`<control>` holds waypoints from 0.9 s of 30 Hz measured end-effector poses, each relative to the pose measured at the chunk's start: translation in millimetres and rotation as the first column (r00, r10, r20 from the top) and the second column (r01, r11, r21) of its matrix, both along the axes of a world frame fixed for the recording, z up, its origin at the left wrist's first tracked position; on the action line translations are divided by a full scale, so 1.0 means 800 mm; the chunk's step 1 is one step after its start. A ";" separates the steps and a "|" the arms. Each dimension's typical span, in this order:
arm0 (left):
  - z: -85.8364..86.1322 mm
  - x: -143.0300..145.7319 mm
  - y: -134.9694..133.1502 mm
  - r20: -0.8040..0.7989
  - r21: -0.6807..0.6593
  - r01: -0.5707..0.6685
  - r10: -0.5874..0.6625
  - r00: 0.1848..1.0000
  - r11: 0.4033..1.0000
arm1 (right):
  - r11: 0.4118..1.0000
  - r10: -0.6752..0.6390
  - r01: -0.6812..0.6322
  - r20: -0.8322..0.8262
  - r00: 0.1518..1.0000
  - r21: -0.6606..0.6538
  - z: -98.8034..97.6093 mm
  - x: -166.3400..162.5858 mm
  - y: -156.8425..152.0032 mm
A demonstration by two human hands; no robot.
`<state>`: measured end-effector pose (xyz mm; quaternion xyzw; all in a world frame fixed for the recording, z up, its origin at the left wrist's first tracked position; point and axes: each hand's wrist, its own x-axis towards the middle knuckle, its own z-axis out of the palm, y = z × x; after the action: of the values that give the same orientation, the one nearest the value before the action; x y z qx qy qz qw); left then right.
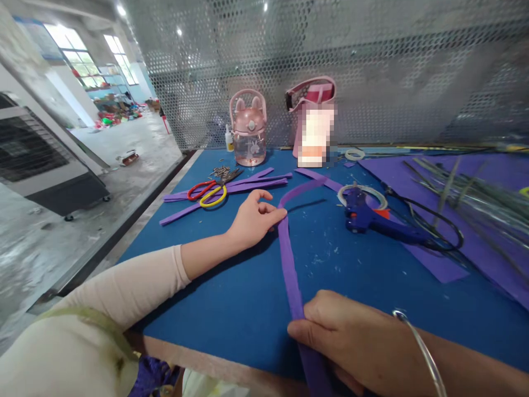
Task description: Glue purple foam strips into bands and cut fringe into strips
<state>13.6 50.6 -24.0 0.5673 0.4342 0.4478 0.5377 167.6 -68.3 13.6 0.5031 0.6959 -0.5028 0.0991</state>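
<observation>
A: Quick q: how's the table covered?

B: Table (231, 286) is surfaced in blue, specked w/ pale scraps R of the strip; a brownish front edge (206, 355) is shown. Scissors (223, 182) are laid over thin purple offcuts (264, 185), far L. Near the back edge a pink bottle (250, 129) is stood, w/ a small white bottle (229, 139) just beside it. R side is taken up by a blue glue gun (384, 223) + a purple sheet (481, 259), partly covered by thin stems (450, 184), blurred.

A: & the purple strip (288, 259)?

B: Held btwn both hands above mid-table; near end's run toward the front edge, far end's raised & curved.

A: Fingers?

B: L hand (252, 220): strip's pinched btwn thumb & index, others loosely curled. R hand (347, 336): strip's gripped, thumb on top.

A: Room?

B: Table's backed by a perforated metal screen (198, 66). To L, grey floor (82, 242) is seen, w/ a wheeled air cooler (41, 160) parked; farther off, colourful heaps (111, 118) are piled near windows (74, 44).
</observation>
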 end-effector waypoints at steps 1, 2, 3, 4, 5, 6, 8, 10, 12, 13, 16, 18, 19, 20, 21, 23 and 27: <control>0.002 0.000 0.000 0.100 -0.070 0.017 -0.010 0.995 0.997 | 0.998 -0.005 0.006 0.008 1.000 -0.057 0.005 0.000 0.002; 0.004 -0.001 0.001 0.191 -0.136 0.042 -0.016 0.981 0.990 | 0.995 0.003 -0.003 0.002 1.000 -0.097 0.009 0.000 0.004; 0.006 -0.002 0.002 0.272 -0.191 0.076 -0.022 0.962 0.979 | 0.993 0.016 -0.017 -0.009 1.000 -0.119 0.013 0.002 0.006; 0.008 -0.005 0.004 0.337 -0.228 0.114 -0.032 0.941 0.967 | 0.990 0.031 -0.033 -0.019 0.999 -0.139 0.017 0.003 0.008; 0.010 -0.008 0.006 0.381 -0.251 0.150 -0.045 0.924 0.956 | 0.987 0.041 -0.044 -0.023 0.999 -0.155 0.020 0.005 0.010; 0.012 -0.012 0.008 0.404 -0.261 0.180 -0.062 0.913 0.948 | 0.986 0.046 -0.049 -0.022 0.999 -0.157 0.022 0.008 0.012; 0.015 -0.020 0.014 0.398 -0.260 0.198 -0.082 0.914 0.945 | 0.987 0.050 -0.051 -0.012 0.999 -0.152 0.023 0.012 0.013; 0.016 -0.026 0.018 0.325 -0.251 0.142 -0.054 0.944 0.958 | 0.987 0.061 -0.059 0.010 0.998 -0.147 0.019 0.014 0.012; 0.014 -0.026 0.020 0.188 -0.206 0.066 -0.027 0.982 0.976 | 0.997 0.083 -0.083 0.064 0.994 -0.003 0.010 0.015 0.006; 0.013 -0.024 0.020 0.093 -0.161 0.037 -0.022 0.995 0.986 | 0.987 0.090 -0.104 0.110 0.990 0.126 0.004 0.014 0.001; 0.008 -0.015 0.016 -0.269 0.077 0.023 -0.001 0.963 0.997 | 0.825 0.047 -0.192 0.273 0.961 0.532 -0.014 0.011 -0.017; 0.008 -0.009 0.013 -0.464 0.214 0.073 0.036 0.885 0.974 | 0.693 -0.004 -0.244 0.343 0.939 0.678 -0.022 0.011 -0.027; 0.008 -0.007 0.012 -0.527 0.248 0.102 0.046 0.849 0.963 | 0.615 -0.029 -0.263 0.354 0.935 0.743 -0.024 0.011 -0.029; 0.009 -0.005 0.011 -0.568 0.262 0.129 0.045 0.822 0.956 | 0.522 -0.052 -0.271 0.347 0.936 0.809 -0.024 0.012 -0.030; 0.010 -0.003 0.011 -0.593 0.264 0.148 0.039 0.804 0.953 | 0.416 -0.074 -0.269 0.327 0.942 0.869 -0.023 0.013 -0.030; 0.012 -0.002 0.011 -0.612 0.270 0.161 0.040 0.790 0.949 | 0.188 -0.056 -0.263 0.277 0.959 0.947 -0.021 0.015 -0.025; 0.011 -0.004 0.017 -0.601 0.326 0.130 0.099 0.793 0.937 | -0.018 0.113 -0.272 0.272 0.956 0.962 -0.031 0.017 -0.013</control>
<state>10.3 63.9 -15.5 0.7708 0.4923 0.3069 0.2633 181.5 -78.7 -11.5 0.3532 0.9017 0.1783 -0.1744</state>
